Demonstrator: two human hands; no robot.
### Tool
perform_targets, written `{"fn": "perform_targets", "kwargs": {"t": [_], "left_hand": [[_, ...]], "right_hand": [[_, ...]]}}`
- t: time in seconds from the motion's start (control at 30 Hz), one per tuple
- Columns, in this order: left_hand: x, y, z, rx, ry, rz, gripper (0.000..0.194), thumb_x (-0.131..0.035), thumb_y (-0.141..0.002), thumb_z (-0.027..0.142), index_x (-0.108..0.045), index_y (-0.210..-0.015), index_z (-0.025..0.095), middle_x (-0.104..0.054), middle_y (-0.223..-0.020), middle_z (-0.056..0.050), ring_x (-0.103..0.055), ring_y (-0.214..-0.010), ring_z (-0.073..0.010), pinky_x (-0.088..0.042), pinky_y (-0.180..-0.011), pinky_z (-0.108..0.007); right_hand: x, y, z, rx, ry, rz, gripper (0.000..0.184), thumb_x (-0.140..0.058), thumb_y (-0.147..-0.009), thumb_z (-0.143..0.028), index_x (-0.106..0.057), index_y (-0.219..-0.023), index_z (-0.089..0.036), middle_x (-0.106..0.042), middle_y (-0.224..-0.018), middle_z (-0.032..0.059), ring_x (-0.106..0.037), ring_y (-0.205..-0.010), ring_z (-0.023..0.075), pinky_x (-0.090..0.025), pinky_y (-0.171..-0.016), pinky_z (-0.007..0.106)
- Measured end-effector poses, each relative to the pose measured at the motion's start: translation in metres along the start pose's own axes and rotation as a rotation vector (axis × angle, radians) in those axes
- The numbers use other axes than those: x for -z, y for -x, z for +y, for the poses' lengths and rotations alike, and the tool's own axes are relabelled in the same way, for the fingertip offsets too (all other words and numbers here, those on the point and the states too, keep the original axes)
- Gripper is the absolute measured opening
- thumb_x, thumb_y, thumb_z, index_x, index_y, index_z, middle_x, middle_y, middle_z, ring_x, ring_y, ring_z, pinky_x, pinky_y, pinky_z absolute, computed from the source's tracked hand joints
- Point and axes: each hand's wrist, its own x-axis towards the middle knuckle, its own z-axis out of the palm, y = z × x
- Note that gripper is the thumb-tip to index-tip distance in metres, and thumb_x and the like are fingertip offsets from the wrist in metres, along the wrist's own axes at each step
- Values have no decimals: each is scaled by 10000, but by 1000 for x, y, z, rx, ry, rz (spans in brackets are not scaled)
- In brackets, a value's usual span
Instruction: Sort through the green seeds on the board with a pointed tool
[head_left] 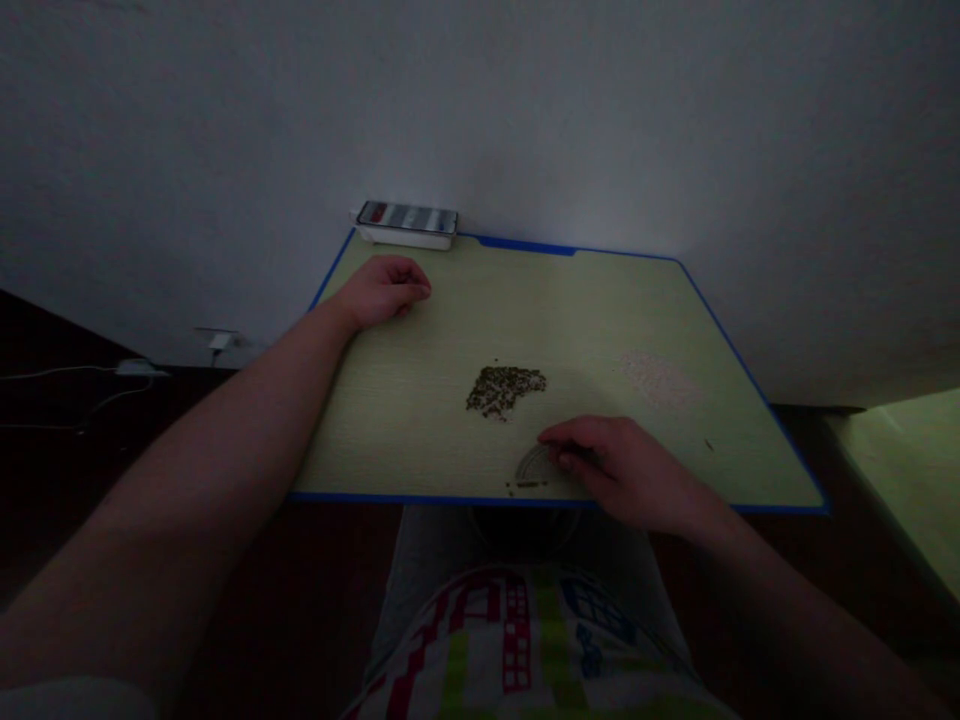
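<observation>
While resting left hand (388, 290), fingers curled closed, ten o'clock from dark pile (501, 389); gripping protractor (532, 464) in right hand (626, 470), four o'clock.

- Yellow-green tabletop (397, 420) under the right hand's (637, 475) grip, blue-rimmed!
- Beyond it, a speckled pile (499, 388), dark green and whitish!
- Off right, pale pinkish grains (660, 382)!
- And below, a whitish shirt (517, 645) printed pink, lime, blue!

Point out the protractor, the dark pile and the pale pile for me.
Protractor (534, 464): head view, on its clear curved part left of the fingers.
Dark pile (496, 388): head view, middle of the heap.
Pale pile (660, 382): head view, middle of the scattered grains.
</observation>
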Motion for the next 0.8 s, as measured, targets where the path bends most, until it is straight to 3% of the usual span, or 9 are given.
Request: {"fn": "perform_targets", "kwargs": {"t": [0.23,0.47,0.6,0.8], "left_hand": [[0,-2,-3,-2,-3,-1,127,-689,-699,266,-638,-776,178,-507,-539,26,-457,-489,-88,-310,-495,-237],[0,-1,-1,30,-2,-4,112,-684,-716,246,-634,-788,176,-507,-552,22,-460,-489,-90,-322,-499,-242],[-1,-1,0,30,28,-12,108,-686,-713,237,-625,-780,178,-504,-543,27,-451,-475,-86,-310,-489,-239],[-1,-1,-1,19,21,-2,125,-688,-706,252,-624,-787,182,-517,-554,32,-462,-491,-84,-318,-506,-237]], "right_hand": [[-10,-2,-5,-24,50,50,341,-515,-941,-158,-773,-1164,-180,-811,-1092,103,-769,-976,240,-607,-881,373],[-20,-29,-13,-51,90,87,355,-509,-960,-153,-748,-1222,-168,-794,-1161,117,-748,-1040,254,-575,-928,394],[-24,-38,-22,41,58,4,367,-510,-943,-96,-738,-1223,-161,-791,-1152,107,-734,-1035,240,-550,-923,368],[-18,-28,-26,83,14,-101,320,-514,-925,-76,-748,-1116,-180,-793,-1054,80,-722,-941,214,-527,-846,321]]}}
